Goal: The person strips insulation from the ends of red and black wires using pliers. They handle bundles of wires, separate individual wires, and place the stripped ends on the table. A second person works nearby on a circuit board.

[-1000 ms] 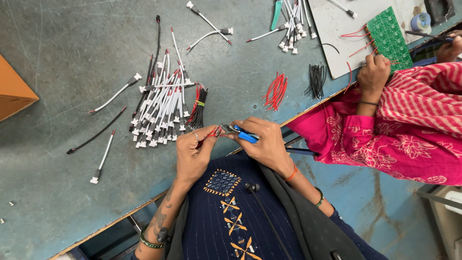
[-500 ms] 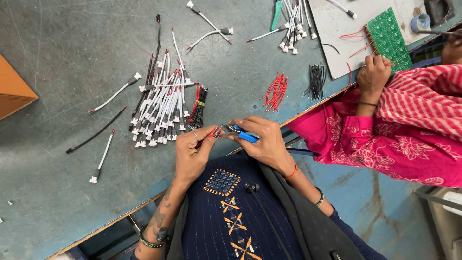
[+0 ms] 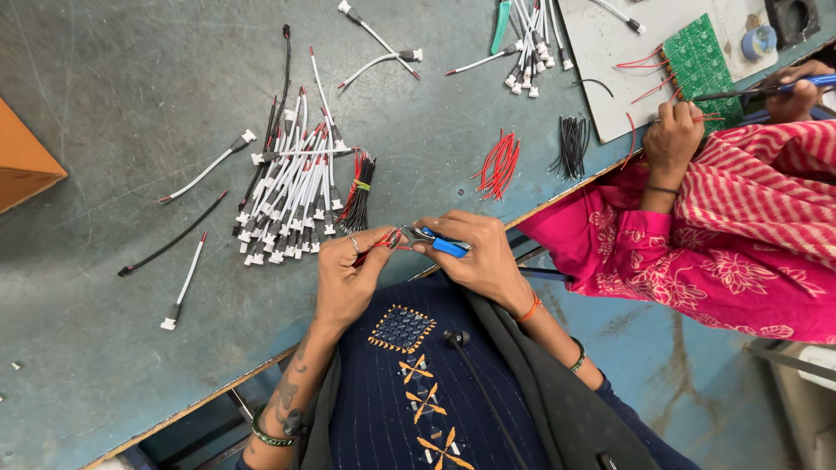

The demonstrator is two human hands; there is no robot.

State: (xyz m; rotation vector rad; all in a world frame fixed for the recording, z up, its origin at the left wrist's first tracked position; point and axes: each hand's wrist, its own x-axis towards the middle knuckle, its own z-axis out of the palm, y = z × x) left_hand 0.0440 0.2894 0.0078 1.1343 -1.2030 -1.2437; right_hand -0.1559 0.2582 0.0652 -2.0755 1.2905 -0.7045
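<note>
At the near edge of the grey bench [image 3: 104, 365], the left hand [image 3: 348, 278] pinches a red wire [image 3: 380, 248] while the right hand [image 3: 475, 257] grips blue-handled pliers [image 3: 440, 243] on it

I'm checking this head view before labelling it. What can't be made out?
- Cutter tip: hidden by the right hand.
- Red wire: mostly covered by the left hand's fingers.
- Orange box: cut off by the left edge.
- Co-worker's tool: tip too small.

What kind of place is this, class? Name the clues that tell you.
Probably an electronics assembly workshop: a pile of white cable leads on the grey workbench, a green circuit board nearby, and blue-handled cutters in the right hand.
</note>
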